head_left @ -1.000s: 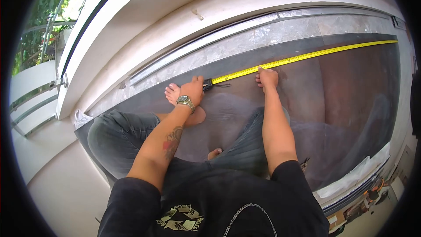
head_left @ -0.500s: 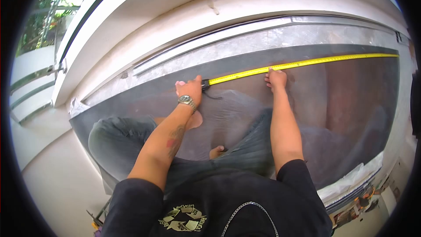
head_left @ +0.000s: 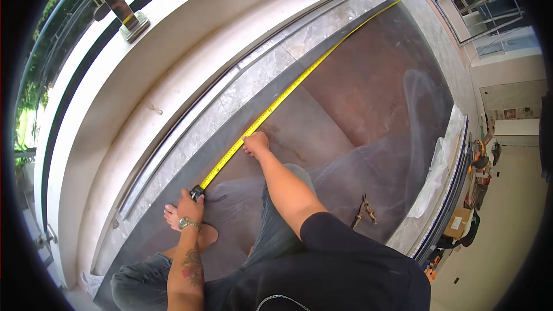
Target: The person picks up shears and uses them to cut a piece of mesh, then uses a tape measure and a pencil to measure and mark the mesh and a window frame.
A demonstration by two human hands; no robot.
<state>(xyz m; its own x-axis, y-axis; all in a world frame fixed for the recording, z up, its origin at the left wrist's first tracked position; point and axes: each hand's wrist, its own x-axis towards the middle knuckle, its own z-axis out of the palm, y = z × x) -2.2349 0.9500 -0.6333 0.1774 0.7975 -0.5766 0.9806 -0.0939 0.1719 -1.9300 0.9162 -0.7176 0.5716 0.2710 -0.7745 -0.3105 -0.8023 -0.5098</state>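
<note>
A yellow tape measure (head_left: 276, 103) lies extended along the upper left edge of a large dark sheet (head_left: 322, 138). Its blade reaches the sheet's far corner. My left hand (head_left: 189, 207), below a metal watch, is closed round the black tape case (head_left: 196, 192). Further up the blade, my right hand (head_left: 256, 143) pinches or presses its edge with fingers curled in. A bare foot (head_left: 171, 217) rests beside my left hand.
Snips with open handles (head_left: 364, 211) lie on the sheet at the right. Clear plastic film (head_left: 432, 173) runs along the right edge. Beyond it are a cardboard box (head_left: 457, 223) and several tools. A metal rail (head_left: 173, 144) and white wall (head_left: 109, 132) stand on the left.
The head view has turned, so the tape now runs diagonally and the snips and tools at the right show more. Both hands keep their places on the tape.
</note>
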